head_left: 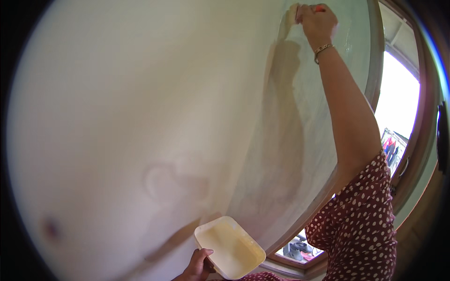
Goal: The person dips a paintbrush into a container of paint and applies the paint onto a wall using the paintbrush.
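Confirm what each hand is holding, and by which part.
Left hand: a pale tub, by its left edge, thumb over the rim. Right hand: what looks like a brush, apparently by its orange-red handle, mostly hidden by the hand.

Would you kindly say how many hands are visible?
2: the left hand holds the tub at the bottom; the right hand, near the top, grips an orange-ended tool.
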Tool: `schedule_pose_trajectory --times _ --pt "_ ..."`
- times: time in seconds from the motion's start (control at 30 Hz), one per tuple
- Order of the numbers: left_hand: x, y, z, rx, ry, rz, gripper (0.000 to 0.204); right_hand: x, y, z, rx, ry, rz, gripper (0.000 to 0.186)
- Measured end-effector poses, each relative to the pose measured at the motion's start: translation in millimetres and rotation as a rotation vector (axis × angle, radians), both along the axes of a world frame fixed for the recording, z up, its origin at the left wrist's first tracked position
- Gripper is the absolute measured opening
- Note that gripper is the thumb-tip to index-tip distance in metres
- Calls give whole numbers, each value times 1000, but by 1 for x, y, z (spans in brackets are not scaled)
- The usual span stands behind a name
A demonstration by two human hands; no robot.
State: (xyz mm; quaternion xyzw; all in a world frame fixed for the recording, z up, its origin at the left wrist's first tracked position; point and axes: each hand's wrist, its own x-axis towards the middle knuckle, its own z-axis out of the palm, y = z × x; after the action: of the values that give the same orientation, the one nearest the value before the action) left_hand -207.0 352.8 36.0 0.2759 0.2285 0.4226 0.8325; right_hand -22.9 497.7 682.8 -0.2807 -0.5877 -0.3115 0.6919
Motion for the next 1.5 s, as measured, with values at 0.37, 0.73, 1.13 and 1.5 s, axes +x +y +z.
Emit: schedule_pose_trajectory --times 0.37,0.73,1.13,1.5 --pt "-18 -12 30 -58 77 -95 58 27 -58 -320 -420 -358 -150 22" --pt "-25 -6 34 -73 162 -153 59 50 -58 -434 -1008 -239 -107 18" --pt "-35 11 68 -38 -41 -165 60 19 -9 -99 -367 -81 -284 25" --pt "-56 11 76 -30 -14 -184 66 -7 -3 -172 -150 -879 -766 14"
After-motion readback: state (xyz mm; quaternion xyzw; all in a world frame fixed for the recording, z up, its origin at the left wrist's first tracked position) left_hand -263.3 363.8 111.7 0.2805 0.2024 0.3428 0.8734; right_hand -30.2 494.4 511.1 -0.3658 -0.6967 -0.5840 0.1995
